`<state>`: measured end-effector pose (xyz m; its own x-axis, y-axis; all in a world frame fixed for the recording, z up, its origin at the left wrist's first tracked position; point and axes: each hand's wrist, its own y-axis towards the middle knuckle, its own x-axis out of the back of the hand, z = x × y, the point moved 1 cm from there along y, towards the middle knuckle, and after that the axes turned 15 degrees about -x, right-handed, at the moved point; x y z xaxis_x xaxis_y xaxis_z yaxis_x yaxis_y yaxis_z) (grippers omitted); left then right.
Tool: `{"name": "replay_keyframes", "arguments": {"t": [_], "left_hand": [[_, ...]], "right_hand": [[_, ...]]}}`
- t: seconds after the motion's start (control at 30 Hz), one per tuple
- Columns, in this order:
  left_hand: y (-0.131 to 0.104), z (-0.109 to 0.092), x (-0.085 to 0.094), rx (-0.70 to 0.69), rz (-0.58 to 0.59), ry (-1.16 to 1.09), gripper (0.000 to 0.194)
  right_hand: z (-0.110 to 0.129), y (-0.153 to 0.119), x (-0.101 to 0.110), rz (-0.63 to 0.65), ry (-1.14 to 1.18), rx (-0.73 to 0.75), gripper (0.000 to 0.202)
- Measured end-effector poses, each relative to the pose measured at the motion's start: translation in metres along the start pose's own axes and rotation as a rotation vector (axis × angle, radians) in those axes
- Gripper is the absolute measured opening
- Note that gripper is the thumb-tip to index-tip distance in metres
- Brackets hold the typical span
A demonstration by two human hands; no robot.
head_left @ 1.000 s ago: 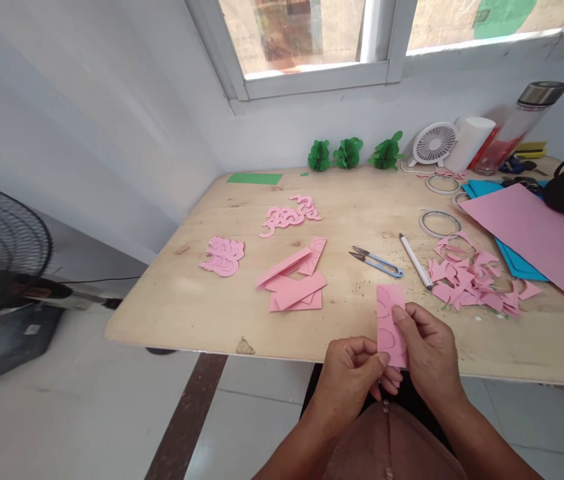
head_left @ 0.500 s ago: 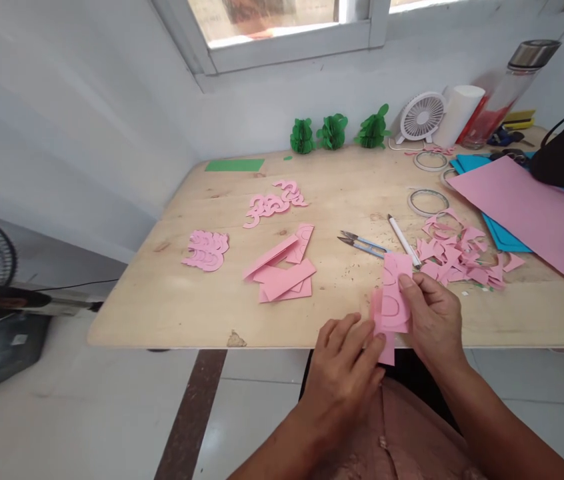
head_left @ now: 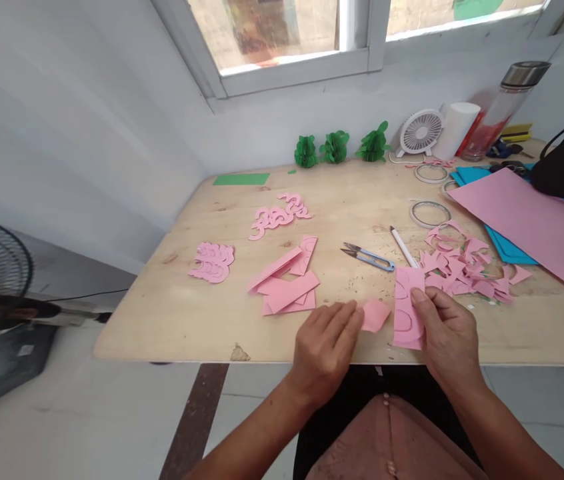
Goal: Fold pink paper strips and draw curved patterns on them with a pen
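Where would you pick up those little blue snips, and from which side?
I'd grip the snips by their handles, near the joined end, coming from the right: they lie flat, with the blade tips apart and pointing left, away from that grip.

No readable text or numbers
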<state>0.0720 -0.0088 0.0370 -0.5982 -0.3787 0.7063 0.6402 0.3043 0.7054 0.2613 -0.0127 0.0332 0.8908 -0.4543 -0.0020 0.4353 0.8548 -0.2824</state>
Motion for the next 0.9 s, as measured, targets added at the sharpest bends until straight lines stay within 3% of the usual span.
{"name": "replay_keyframes", "arguments": {"t": [0.17, 0.3, 0.4, 0.63, 0.9], "left_hand": [[0.011, 0.045, 0.007, -0.002, -0.111, 0.184, 0.028], [0.012, 0.073, -0.004, 0.003, 0.083, 0.258, 0.019], [0.01, 0.081, -0.012, 0.002, 0.181, 0.196, 0.022], [0.005, 0.049, -0.005, 0.058, 0.14, 0.062, 0.023], [-0.005, 0.018, 0.001, 0.116, 0.024, -0.158, 0.03]], "right_hand": [[-0.003, -0.001, -0.001, 0.003, 0.02, -0.024, 0.03], [-0.005, -0.003, -0.005, 0.032, -0.012, -0.025, 0.035], [-0.005, -0.002, -0.009, 0.055, -0.045, -0.004, 0.037], [-0.003, -0.002, -0.019, 0.162, -0.156, -0.027, 0.042], [-0.001, -0.005, -0.031, 0.189, -0.412, 0.158, 0.04]]}}
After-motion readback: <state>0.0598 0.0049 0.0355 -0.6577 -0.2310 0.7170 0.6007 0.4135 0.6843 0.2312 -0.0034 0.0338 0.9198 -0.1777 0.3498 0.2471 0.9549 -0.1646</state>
